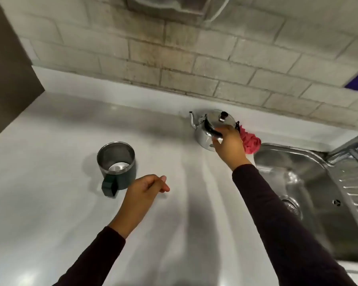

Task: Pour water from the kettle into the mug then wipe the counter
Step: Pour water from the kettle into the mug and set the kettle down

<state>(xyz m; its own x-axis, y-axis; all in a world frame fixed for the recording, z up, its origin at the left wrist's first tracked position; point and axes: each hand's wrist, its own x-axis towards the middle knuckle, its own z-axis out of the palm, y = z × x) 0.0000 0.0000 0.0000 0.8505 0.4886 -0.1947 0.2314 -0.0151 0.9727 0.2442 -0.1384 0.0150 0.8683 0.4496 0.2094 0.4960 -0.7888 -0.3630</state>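
Observation:
A shiny steel kettle point(208, 129) with a black lid knob stands at the back of the white counter point(60, 213), spout pointing left. My right hand point(229, 147) is wrapped around its black handle. A dark green mug point(117, 164) with a steel inside stands upright to the left, handle toward me; I cannot tell whether it holds water. My left hand point(145, 193) hovers just right of the mug, fingers loosely curled with nothing in them. A crumpled pink cloth point(251, 141) lies behind my right hand, partly hidden by it.
A steel sink point(310, 195) with a drain and ribbed drainboard fills the right side, its tap point(351, 145) reaching in from the far right. A tiled wall point(174, 58) runs along the back. A dark panel point(6, 69) borders the counter on the left.

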